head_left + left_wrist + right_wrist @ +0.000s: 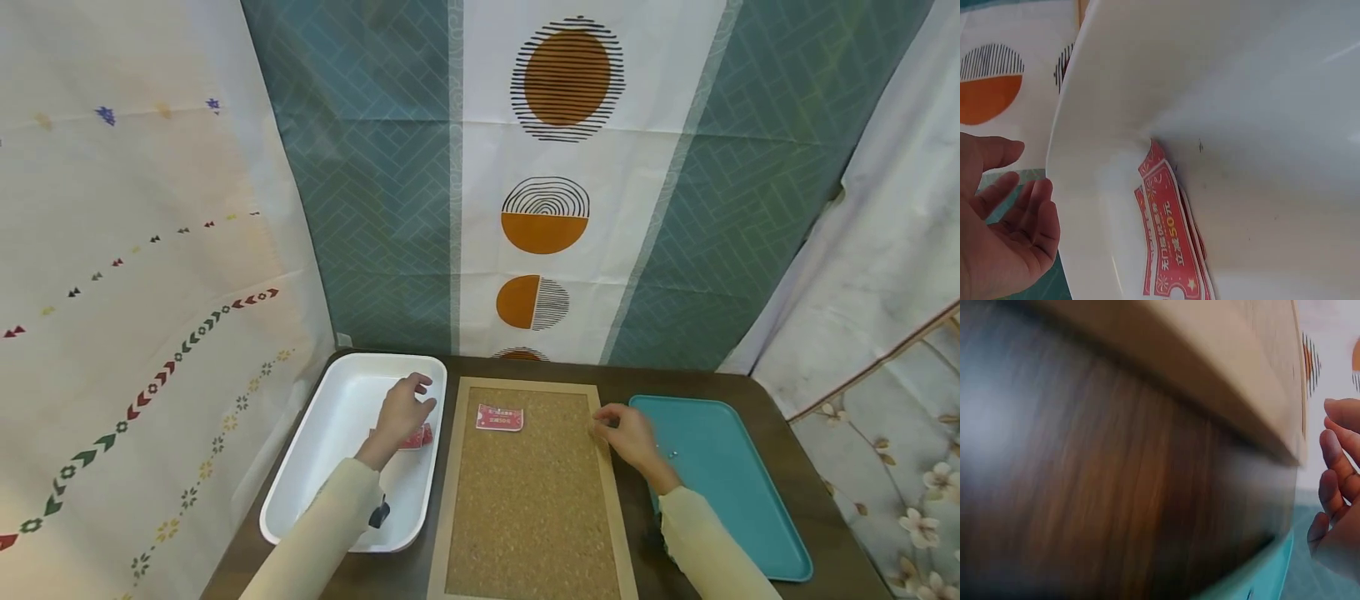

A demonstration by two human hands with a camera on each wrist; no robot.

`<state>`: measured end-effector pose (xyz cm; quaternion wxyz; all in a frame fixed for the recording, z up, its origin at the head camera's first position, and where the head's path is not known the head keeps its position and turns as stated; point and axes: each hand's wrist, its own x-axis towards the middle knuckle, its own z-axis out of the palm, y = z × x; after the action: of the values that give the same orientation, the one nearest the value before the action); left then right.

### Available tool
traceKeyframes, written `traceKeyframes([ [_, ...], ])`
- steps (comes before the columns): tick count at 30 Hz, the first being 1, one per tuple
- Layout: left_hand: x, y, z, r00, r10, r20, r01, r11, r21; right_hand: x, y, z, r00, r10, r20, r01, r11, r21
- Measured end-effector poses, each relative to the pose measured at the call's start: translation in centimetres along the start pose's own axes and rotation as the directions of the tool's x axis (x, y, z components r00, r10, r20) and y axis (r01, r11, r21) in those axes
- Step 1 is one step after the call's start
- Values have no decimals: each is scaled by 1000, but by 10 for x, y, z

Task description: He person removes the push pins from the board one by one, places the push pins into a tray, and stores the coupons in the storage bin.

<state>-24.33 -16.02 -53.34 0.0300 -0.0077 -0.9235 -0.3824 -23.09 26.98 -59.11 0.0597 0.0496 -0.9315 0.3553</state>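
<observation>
My left hand (pixel 402 414) hovers over the white tray (pixel 330 417), its fingers loosely bent and thumb apart. A small stack of red paper coupons (pixel 1169 231) lies in that tray, partly behind the hand in the head view. Nothing shows between the left fingers (pixel 1044 215). At the right edge of the framed cork board (pixel 540 500) is my right hand (pixel 628 433), loosely bent, with no object visible in it. One red coupon (pixel 499 418) sits on the board's upper left part.
Right of the board stands a teal tray (pixel 738 483) holding a few tiny shiny pieces (pixel 672 454). Trays and board share a dark wooden table (pixel 615 379). Patterned cloth (pixel 390 208) hangs at the back and along both sides.
</observation>
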Motion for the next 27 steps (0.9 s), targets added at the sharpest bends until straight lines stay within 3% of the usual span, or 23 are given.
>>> traceKeyframes([
  [7, 7, 20, 26, 997, 76, 14, -75, 995, -71, 11, -23, 27, 1000, 7, 11, -7, 999, 38],
  [12, 10, 30, 39, 996, 88, 25, -86, 994, -70, 21, -40, 41, 1000, 1, 24, -3, 997, 73],
  [20, 12, 41, 48, 996, 67, 65, -61, 995, -82, 29, -54, 56, 998, 33, 56, -39, 992, 121],
  [27, 15, 45, 61, 987, 4, 159, 5, 998, -57, 29, -69, 72, 995, -67, 75, 56, 989, 133],
])
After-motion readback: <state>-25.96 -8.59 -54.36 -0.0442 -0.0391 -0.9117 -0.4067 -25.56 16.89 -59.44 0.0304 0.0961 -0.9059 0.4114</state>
